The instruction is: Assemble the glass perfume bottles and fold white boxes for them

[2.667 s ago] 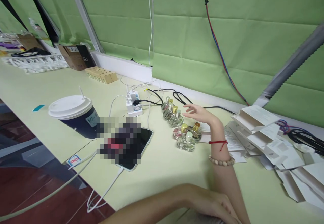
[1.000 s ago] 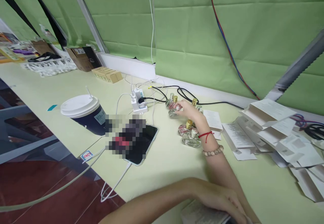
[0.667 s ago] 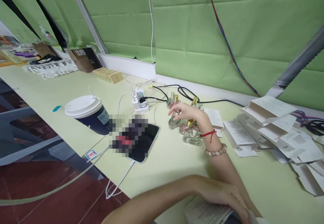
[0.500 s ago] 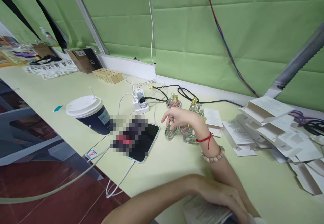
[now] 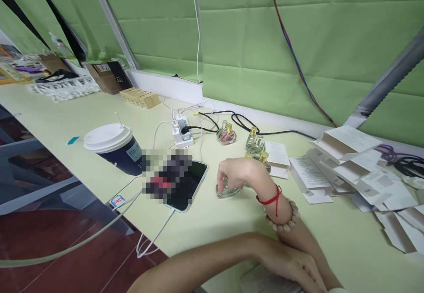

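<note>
My right hand [image 5: 236, 173], with a red string and a beaded bracelet at its wrist, reaches down with bent fingers on a small clear glass perfume bottle [image 5: 231, 192] that lies tilted low on the table. Its cap is hidden by the fingers. Behind the hand stand several similar bottles with gold or silver caps, among them a pink one [image 5: 228, 136] and a clear one [image 5: 255, 145]. Across my right forearm lies my left arm. At the bottom edge, my left hand [image 5: 293, 262] closes over a printed white paper box [image 5: 261, 282], mostly out of view.
Unfolded white boxes [image 5: 361, 173] are heaped at the right. Left of my right hand lies a phone [image 5: 190, 187] on a cable, beside a lidded paper cup [image 5: 115, 151]. A power strip [image 5: 182, 131] with cords and a row of small boxes [image 5: 139, 97] sit further back.
My right hand has lowered, its fingers now bent down onto the nearest bottle, which has tipped from its earlier stance. My left hand has sunk slightly toward the bottom edge.
</note>
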Tool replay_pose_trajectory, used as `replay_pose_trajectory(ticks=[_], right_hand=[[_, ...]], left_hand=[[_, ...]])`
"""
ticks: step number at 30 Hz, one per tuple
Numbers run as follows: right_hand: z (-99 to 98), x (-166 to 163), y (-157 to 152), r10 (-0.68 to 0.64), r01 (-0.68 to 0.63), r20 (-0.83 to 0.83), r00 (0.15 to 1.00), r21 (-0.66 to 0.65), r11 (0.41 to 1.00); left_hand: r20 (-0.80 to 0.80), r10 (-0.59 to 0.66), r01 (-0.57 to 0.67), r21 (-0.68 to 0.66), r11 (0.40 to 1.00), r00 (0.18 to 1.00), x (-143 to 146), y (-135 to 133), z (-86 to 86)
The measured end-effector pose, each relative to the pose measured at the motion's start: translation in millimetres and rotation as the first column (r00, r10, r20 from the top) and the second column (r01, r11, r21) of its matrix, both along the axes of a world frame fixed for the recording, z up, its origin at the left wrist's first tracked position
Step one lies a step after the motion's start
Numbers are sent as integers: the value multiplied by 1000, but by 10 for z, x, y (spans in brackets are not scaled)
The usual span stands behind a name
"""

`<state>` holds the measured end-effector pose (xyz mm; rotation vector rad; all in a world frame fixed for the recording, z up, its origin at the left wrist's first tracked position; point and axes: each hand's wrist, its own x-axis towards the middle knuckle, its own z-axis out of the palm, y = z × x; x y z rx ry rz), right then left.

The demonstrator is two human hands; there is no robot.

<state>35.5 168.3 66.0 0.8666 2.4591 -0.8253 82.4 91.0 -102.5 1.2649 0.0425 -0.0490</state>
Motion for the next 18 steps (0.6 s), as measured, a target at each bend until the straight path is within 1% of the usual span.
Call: replay_pose_trajectory(ticks=[3, 5, 9, 13, 15, 18], right_hand=[[22, 106, 58, -77, 88, 110, 991, -105, 991], [20, 175, 99, -128, 145, 145, 981, -115, 983], [38, 270, 78, -240, 248, 133, 962, -45, 968], [85, 343, -31, -221, 215, 94, 971, 62, 975], [100, 388, -83, -216, 204, 101, 971, 114, 972], [105, 465, -156, -244, 219, 125, 962, 183, 958]], left_hand=[[52, 53, -53, -17, 998, 997, -6, -20, -10], [60, 76, -74, -29, 997, 995, -8, -34, -9], [24, 74, -73, -47, 996, 997, -2, -43, 11], [26, 46, -44, -71, 997, 999, 18, -40, 29], [24, 28, -26, -80, 996, 999, 25, -37, 23], [20, 11, -10, -85, 996, 1000, 26, -28, 2]])
